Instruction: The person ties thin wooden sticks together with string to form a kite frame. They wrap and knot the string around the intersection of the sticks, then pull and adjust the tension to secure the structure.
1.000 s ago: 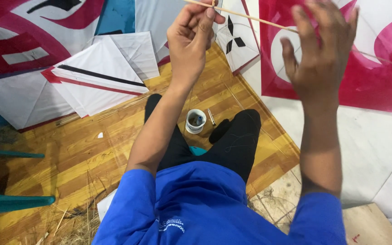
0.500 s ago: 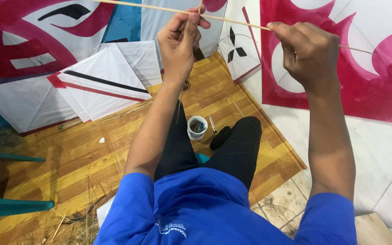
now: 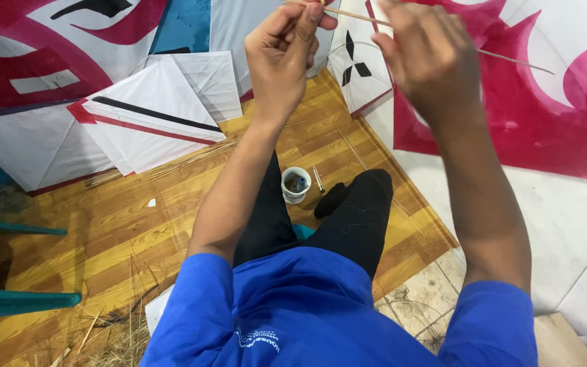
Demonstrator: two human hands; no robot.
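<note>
Above the small white cup [image 3: 296,183], both hands hold 1 thin bamboo stick [image 3: 511,61]: left hand [image 3: 283,58] pinching it, right hand [image 3: 429,61] closed around it. It looks light, springy, snappable; best gripped mid-length.

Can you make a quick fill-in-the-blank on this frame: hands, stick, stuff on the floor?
1. Both hands, left hand and right hand, hold a thin wooden ____.
2. The small white cup stands on the floor between the person's ____.
3. The person's shirt is ____.
4. The folded white kite lies on a ____ floor.

Missing words: stick; legs; blue; wooden
</note>
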